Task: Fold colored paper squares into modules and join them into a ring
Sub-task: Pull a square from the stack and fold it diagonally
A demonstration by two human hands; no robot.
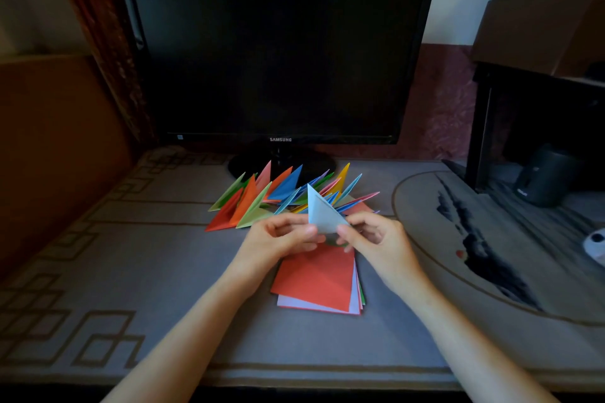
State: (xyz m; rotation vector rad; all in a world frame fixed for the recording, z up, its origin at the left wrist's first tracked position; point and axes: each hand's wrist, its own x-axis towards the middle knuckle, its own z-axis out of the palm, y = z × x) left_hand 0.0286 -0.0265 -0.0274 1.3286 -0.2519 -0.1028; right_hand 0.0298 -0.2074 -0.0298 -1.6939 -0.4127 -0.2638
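left hand (281,234), right hand (376,235): both pinch pale-blue folded paper (322,213) | monitor (278,52): SAMSUNG

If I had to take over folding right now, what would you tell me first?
Left hand and right hand: both pinch the light blue folded triangle, held up above the table.
Folded modules: many, in mixed colors, fanned in front of the monitor.
Unfolded squares: a stack with red on top, on the table under the hands.
Done: a big batch of triangles, none joined as far as I can see.
Left: finish the blue one, fold the stack, join everything into a ring.
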